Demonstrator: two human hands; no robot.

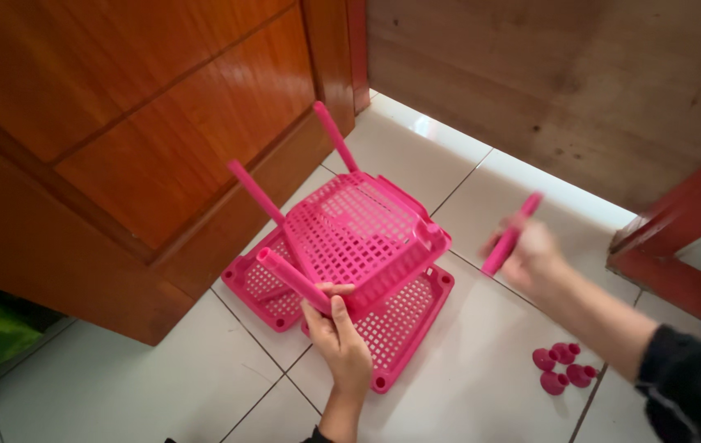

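Head view. I am steadying the pink perforated plastic shelf tray, tilted on edge, with my left hand closed around one pink plastic tube leg at its near corner. Two more legs are sticking up toward the brown wooden door. The tray is leaning on two similar pink trays lying flat on the white tiled floor. My right hand is gripping a loose pink tube, blurred. Four pink plastic caps are sitting near my right forearm. Judgement: light, stiff, slightly slick plastic; best held by legs or rim.
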